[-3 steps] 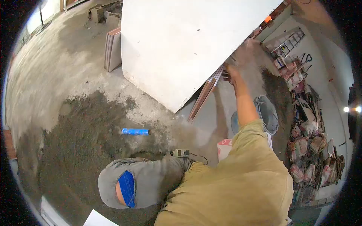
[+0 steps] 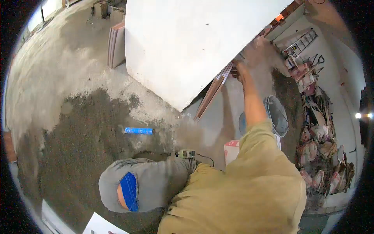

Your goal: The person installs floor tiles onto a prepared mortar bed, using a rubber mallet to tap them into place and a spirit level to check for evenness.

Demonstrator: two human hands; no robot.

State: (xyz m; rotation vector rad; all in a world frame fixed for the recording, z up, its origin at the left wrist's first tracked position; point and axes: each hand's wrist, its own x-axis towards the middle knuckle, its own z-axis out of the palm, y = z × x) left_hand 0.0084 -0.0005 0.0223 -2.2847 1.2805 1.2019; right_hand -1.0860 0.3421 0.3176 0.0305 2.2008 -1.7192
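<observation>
My right hand (image 2: 239,72) reaches out at the end of a stretched arm. Its fingers curl around the upper end of a stack of thin tiles (image 2: 214,90) leaning against a large white wall-like block (image 2: 183,50). Shadow partly hides the fingertips. My left hand does not show clearly; at the bottom edge, by a white sheet (image 2: 102,225), there is only a small pinkish bit that I cannot make out. My bent knee (image 2: 128,189) in grey trousers, with a blue patch, is at lower left.
A blue cylinder (image 2: 138,131) and a small pale device with a cord (image 2: 187,153) lie on the rough floor. Near my arm stand a bucket (image 2: 276,115) and a red-white box (image 2: 231,150). More tiles (image 2: 117,45) lean at left. Bags (image 2: 321,148) and a ladder (image 2: 302,43) line the right wall.
The view has shifted slightly, and more of the white sheet shows at the bottom. My right hand stays at the tile stack.
</observation>
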